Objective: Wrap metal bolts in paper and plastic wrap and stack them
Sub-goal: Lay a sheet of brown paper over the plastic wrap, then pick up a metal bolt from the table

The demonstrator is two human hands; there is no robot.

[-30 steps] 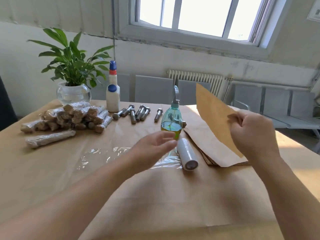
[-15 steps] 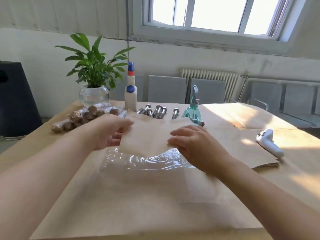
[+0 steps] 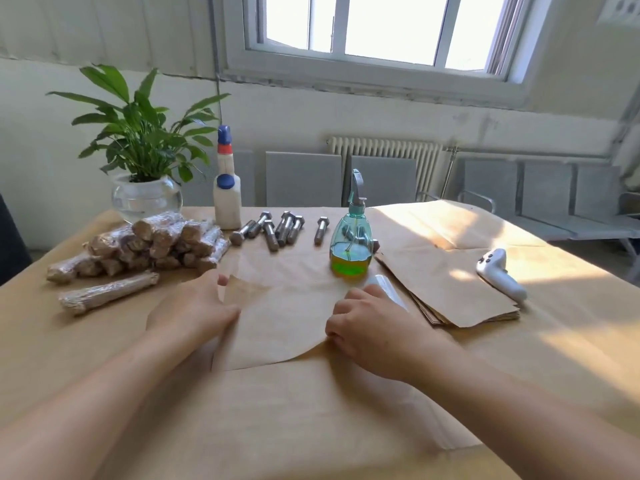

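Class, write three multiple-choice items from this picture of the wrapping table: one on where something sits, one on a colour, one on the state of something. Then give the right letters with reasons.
1. Where is the stack of paper sheets?
A. right of the spray bottle
B. behind the plant
C. under the wrapped bolts

2. What colour is the liquid in the spray bottle?
A. red
B. yellow-green
C. clear blue

3. How is the paper sheet between the hands?
A. rolled round a bolt
B. crumpled in a ball
C. lying spread on the table

Answers: 1 A, the stack lies between the bottle and the white controller. 2 B, the bottle's bottom glows yellow-green. 3 C, the left hand and right hand rest at its edges; no bolt on it.
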